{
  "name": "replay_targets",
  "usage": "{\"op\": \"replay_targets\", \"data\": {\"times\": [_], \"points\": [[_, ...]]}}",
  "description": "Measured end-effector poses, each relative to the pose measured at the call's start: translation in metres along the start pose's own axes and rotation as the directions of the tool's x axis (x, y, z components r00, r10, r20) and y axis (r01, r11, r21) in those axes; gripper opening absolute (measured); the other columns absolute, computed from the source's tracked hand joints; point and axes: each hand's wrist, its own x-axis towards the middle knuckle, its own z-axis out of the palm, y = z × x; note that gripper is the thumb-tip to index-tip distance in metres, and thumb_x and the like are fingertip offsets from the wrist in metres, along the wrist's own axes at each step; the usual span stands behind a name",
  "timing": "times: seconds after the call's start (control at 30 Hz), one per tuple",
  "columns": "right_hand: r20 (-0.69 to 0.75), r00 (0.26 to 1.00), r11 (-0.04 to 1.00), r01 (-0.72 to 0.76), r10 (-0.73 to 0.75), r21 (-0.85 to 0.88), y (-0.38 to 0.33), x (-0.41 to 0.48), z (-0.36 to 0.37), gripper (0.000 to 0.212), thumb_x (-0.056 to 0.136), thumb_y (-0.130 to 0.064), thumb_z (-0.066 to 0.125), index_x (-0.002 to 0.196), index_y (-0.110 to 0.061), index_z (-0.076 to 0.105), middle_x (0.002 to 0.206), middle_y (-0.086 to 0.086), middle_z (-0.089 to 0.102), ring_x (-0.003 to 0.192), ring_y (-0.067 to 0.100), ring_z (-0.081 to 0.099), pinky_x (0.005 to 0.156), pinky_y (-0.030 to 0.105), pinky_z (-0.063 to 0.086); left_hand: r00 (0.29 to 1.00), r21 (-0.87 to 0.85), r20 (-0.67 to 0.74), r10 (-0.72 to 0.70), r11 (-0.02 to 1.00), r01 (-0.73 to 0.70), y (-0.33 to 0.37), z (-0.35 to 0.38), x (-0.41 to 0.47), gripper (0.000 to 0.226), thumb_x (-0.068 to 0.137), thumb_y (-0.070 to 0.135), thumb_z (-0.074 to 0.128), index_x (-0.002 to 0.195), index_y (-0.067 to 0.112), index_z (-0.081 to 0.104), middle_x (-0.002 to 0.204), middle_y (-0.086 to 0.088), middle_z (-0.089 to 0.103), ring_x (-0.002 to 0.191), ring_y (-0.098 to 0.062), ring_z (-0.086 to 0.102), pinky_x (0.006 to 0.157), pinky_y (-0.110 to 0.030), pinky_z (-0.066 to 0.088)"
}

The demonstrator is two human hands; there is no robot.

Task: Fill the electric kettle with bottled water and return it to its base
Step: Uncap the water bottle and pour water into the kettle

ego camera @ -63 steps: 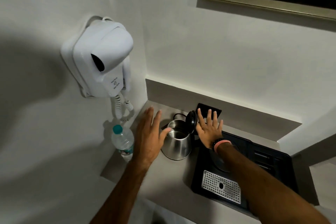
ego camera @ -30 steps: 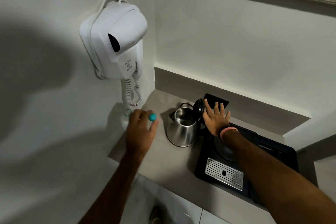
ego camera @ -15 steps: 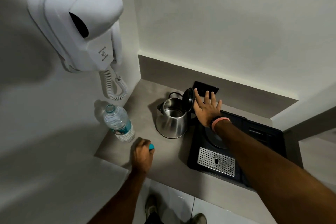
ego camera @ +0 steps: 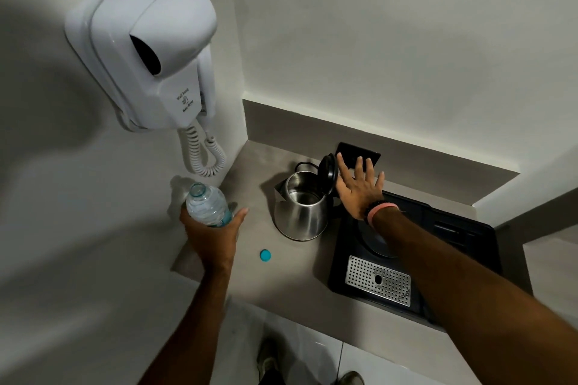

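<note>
A steel electric kettle (ego camera: 301, 216) stands on the grey counter (ego camera: 291, 278) with its black lid (ego camera: 327, 173) tipped up. My right hand (ego camera: 359, 187) rests flat with fingers apart against the back of that lid. My left hand (ego camera: 215, 233) grips the uncapped clear water bottle (ego camera: 206, 205) at the counter's left end, upright and leaning slightly. The bottle's teal cap (ego camera: 265, 255) lies on the counter between bottle and kettle. The round kettle base (ego camera: 377, 241) sits in the black tray (ego camera: 469, 234), partly hidden by my right forearm.
A white wall hair dryer (ego camera: 147, 50) with a coiled cord (ego camera: 205, 155) hangs above the bottle. The tray holds a perforated metal drip grate (ego camera: 377, 280). A black wall socket (ego camera: 358, 155) sits behind the kettle. The counter's front edge drops to tiled floor.
My left hand took the cap off the bottle, set it down on the counter, then went back and gripped the bottle. My right hand stayed at the kettle lid.
</note>
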Motion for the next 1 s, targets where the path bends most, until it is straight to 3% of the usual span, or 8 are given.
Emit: {"op": "replay_targets", "data": {"times": [0.1, 0.2, 0.33, 0.47, 0.57, 0.7, 0.8, 1.0], "points": [[-0.007, 1.0, 1.0, -0.001, 0.001, 0.004, 0.0, 0.001, 0.002, 0.076, 0.08, -0.069, -0.007, 0.151, -0.045, -0.015, 0.165, 0.014, -0.012, 0.15, 0.033, -0.017, 0.118, 0.06, -0.011, 0.999, 0.048, -0.051, -0.008, 0.999, 0.011, -0.004, 0.004, 0.005, 0.097, 0.05, 0.046, 0.097, 0.129, 0.032, 0.043, 0.126, 0.009, 0.061, 0.11, -0.014, 0.061, 0.093, -0.022, 0.045], [-0.017, 1.0, 1.0, 0.003, -0.003, 0.017, 0.0, 0.002, 0.003, 0.082, 0.074, -0.072, -0.012, 0.151, -0.045, -0.015, 0.165, 0.014, -0.011, 0.15, 0.033, -0.016, 0.118, 0.061, -0.01, 0.995, 0.124, -0.054, 0.081, 0.99, -0.074, -0.003, 0.005, 0.013, 0.084, 0.058, 0.041, 0.094, 0.126, 0.026, 0.047, 0.121, -0.003, 0.067, 0.106, -0.025, 0.065, 0.09, -0.028, 0.047], [-0.04, 0.999, 0.999, 0.006, -0.004, 0.042, 0.0, 0.001, 0.004, 0.088, 0.069, -0.075, -0.016, 0.151, -0.045, -0.015, 0.165, 0.014, -0.011, 0.15, 0.032, -0.017, 0.118, 0.06, -0.01, 0.979, 0.158, 0.104, 0.175, 0.969, -0.189, 0.001, 0.002, 0.014, 0.067, 0.064, 0.038, 0.09, 0.118, 0.023, 0.054, 0.107, -0.003, 0.071, 0.093, -0.023, 0.068, 0.087, -0.037, 0.054], [-0.04, 0.999, 0.999, 0.005, -0.004, 0.039, -0.001, 0.0, 0.002, 0.086, 0.071, -0.074, -0.014, 0.152, -0.043, -0.015, 0.165, 0.015, -0.01, 0.15, 0.033, -0.017, 0.118, 0.061, -0.009, 0.933, 0.221, 0.317, 0.172, 0.943, -0.249, 0.006, -0.001, 0.013, 0.071, 0.061, 0.033, 0.094, 0.118, 0.027, 0.053, 0.11, -0.002, 0.07, 0.098, -0.025, 0.066, 0.09, -0.036, 0.049], [-0.029, 1.0, 0.999, 0.007, -0.006, 0.049, -0.002, -0.002, 0.001, 0.08, 0.078, -0.07, -0.007, 0.152, -0.042, -0.014, 0.165, 0.015, -0.01, 0.15, 0.033, -0.017, 0.118, 0.061, -0.009, 0.858, 0.206, 0.48, 0.182, 0.928, -0.312, 0.014, 0.0, 0.013, 0.07, 0.059, 0.031, 0.095, 0.117, 0.025, 0.055, 0.108, 0.004, 0.069, 0.096, -0.019, 0.065, 0.091, -0.04, 0.052], [-0.026, 1.0, 0.998, 0.001, 0.001, 0.055, -0.001, -0.002, 0.002, 0.077, 0.08, -0.068, -0.005, 0.152, -0.042, -0.014, 0.165, 0.015, -0.01, 0.15, 0.033, -0.016, 0.118, 0.061, -0.009, 0.738, 0.224, 0.64, 0.214, 0.867, -0.446, 0.037, 0.008, 0.012, 0.075, 0.057, 0.03, 0.096, 0.114, 0.039, 0.049, 0.104, 0.015, 0.064, 0.089, -0.002, 0.057, 0.086, -0.023, 0.043], [-0.034, 0.999, 0.999, 0.0, 0.001, 0.042, -0.001, 0.0, 0.004, 0.075, 0.082, -0.068, -0.004, 0.152, -0.042, -0.015, 0.165, 0.015, -0.009, 0.151, 0.034, -0.015, 0.118, 0.062, -0.008, 0.664, 0.239, 0.722, 0.195, 0.831, -0.503, 0.049, 0.018, 0.014, 0.079, 0.055, 0.032, 0.093, 0.105, 0.058, 0.037, 0.087, 0.035, 0.055, 0.079, 0.016, 0.055, 0.074, -0.003, 0.031], [-0.055, 0.998, 0.997, -0.017, 0.02, 0.069, 0.002, 0.005, 0.009, 0.082, 0.074, -0.075, -0.012, 0.151, -0.046, -0.014, 0.166, 0.014, -0.007, 0.151, 0.033, -0.015, 0.117, 0.062, -0.01, 0.527, 0.339, 0.849, 0.03, 0.734, -0.588, 0.056, 0.04, 0.025, 0.076, 0.054, 0.045, 0.086, 0.12, 0.037, 0.05, 0.106, 0.02, 0.064, 0.091, -0.008, 0.062, 0.083, -0.027, 0.05]]}}
